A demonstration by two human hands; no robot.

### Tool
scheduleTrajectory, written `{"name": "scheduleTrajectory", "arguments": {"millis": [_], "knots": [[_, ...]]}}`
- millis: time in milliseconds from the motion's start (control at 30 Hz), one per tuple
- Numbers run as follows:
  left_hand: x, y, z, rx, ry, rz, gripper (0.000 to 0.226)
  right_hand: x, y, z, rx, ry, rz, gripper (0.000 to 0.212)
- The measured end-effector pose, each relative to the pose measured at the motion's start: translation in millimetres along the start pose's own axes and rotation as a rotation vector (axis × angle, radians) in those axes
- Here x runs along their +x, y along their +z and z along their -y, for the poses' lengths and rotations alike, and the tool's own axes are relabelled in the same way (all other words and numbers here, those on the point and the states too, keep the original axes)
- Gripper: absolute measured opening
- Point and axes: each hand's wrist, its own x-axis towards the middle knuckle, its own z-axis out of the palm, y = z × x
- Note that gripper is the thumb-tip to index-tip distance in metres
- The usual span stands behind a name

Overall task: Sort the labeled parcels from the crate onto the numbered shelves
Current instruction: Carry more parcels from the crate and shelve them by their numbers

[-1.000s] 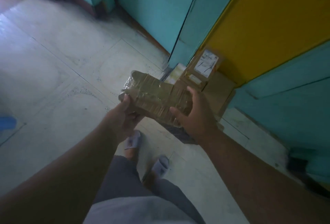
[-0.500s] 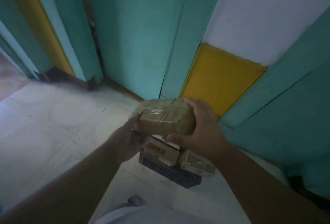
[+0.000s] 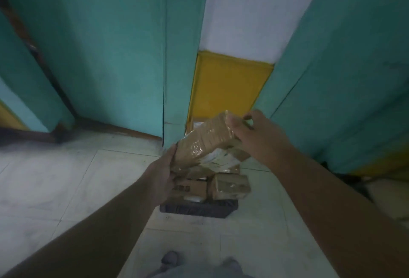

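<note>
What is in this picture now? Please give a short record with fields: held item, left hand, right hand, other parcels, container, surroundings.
held item: taped brown parcel, tilted, far end higher
left hand: left hand grips the near lower end
right hand: right hand grips the far upper end
other parcels: small taped parcel and printed carton lie below the held one
container: dark crate on the floor under them
surroundings: pale tiled floor, teal wall with a yellow panel; no numbered shelves in view

The head camera looks forward and steeply down, close over both forearms, toward the floor (image 3: 66, 178) and wall (image 3: 115, 56).
</note>
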Motion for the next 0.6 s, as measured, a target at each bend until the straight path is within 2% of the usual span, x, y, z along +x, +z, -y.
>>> {"name": "scheduleTrajectory", "arguments": {"millis": [133, 333, 600], "knots": [[-1, 37, 11, 0.061, -0.093, 0.009, 0.045, -18, -35, -33, 0.020, -0.033, 0.108, 0.063], [-14, 106, 37, 0.159, -0.146, 0.105, 0.055, -34, -67, -106, 0.023, -0.035, -0.093, 0.043], [-42, 247, 118, 0.343, -0.158, 0.191, 0.077, -76, -146, -250, -0.020, 0.100, -0.281, 0.047]]}}
